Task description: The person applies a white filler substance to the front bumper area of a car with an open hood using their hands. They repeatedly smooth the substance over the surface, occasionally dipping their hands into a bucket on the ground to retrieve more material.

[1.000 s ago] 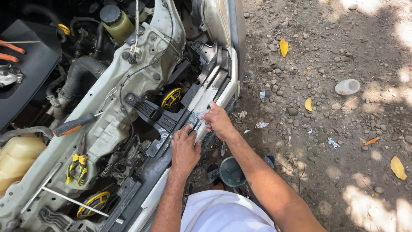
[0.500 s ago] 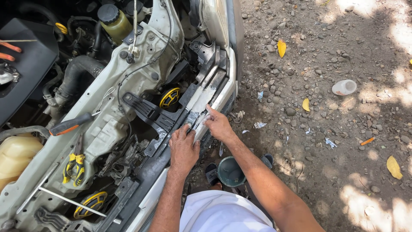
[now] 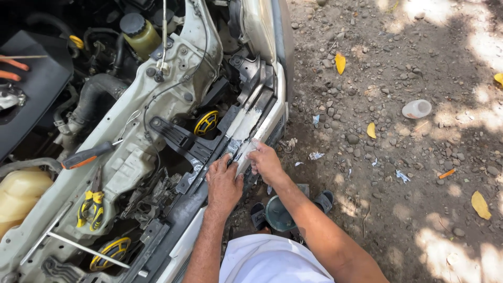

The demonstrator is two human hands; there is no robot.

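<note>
1. Left hand (image 3: 224,184) – flat, fingers spread, pressing the grey bumper bar (image 3: 246,124) at the car's near front edge.
2. Right hand (image 3: 265,161) – fingers pinched on the bar's white patch (image 3: 244,155).
3. Pliers (image 3: 90,208) lie left, in the engine bay.

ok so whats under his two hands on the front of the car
Both the left hand and right hand press on a pale, scuffed front crossbar with whitish patches. The part of it directly beneath the palms is covered, so nothing can be told there.

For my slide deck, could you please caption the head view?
Both hands, left and right, press on a white-smeared front crossmember of an open engine bay, yellow-handled pliers resting nearby.
</note>
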